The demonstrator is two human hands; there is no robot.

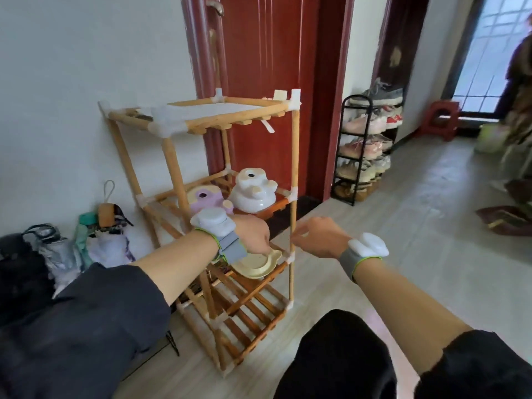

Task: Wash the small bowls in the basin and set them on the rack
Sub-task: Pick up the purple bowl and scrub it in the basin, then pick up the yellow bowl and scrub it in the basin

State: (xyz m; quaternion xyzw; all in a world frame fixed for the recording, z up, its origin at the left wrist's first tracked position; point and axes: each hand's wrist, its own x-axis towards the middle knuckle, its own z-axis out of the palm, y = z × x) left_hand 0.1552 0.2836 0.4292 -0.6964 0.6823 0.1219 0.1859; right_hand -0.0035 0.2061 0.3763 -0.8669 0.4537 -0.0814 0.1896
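Note:
A wooden slatted rack with several tiers stands against the white wall. On its middle tier sit a white bowl stack and a purple-and-cream bowl, both upside down. A pale yellow bowl rests on the lower tier at the front. My left hand reaches into that tier with its fingers on the yellow bowl's rim. My right hand is at the rack's front right post, fingers pinched near it; whether it grips the post I cannot tell. No basin is in view.
Bags and folded umbrellas lie on the floor left of the rack. A red door stands behind it. A black shoe rack and a red stool are further right. Another person stands at the far right.

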